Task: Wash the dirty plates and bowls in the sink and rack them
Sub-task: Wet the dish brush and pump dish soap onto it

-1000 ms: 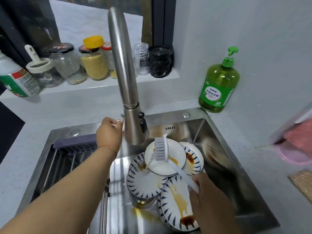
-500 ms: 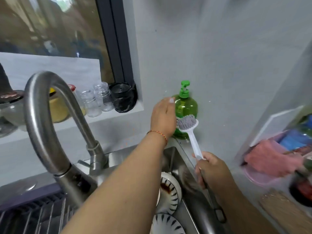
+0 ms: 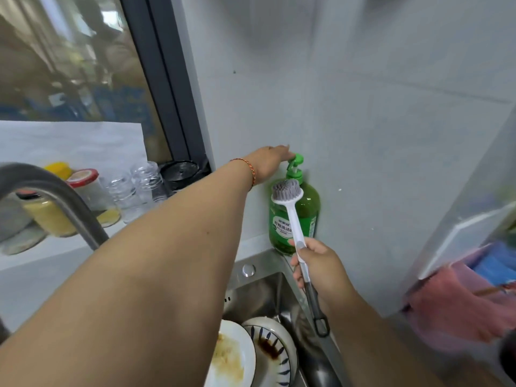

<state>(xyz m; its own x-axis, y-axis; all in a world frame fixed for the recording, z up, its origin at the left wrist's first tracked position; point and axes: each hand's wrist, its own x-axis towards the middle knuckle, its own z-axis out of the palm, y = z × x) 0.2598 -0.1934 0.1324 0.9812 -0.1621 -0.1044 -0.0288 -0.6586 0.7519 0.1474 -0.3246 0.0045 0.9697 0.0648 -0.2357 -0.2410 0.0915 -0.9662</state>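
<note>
Your left fingers (image 3: 282, 152) lie flat on the pump (image 3: 295, 160), ready to press; your right fingers (image 3: 300, 270) grip the brush (image 3: 287, 192), its bristles under the spout to catch soap. The green bottle (image 3: 305, 216) looks nearly full. At six o'clock, stained plates (image 3: 268, 356) wait in the sink (image 3: 259, 294).

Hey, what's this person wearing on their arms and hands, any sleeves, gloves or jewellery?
Both forearms are bare: no sleeves and no gloves show. The left hand has a thin braided bracelet in orange-red and gold at the wrist. The right hand shows no ring or band; its wrist is bare.
</note>
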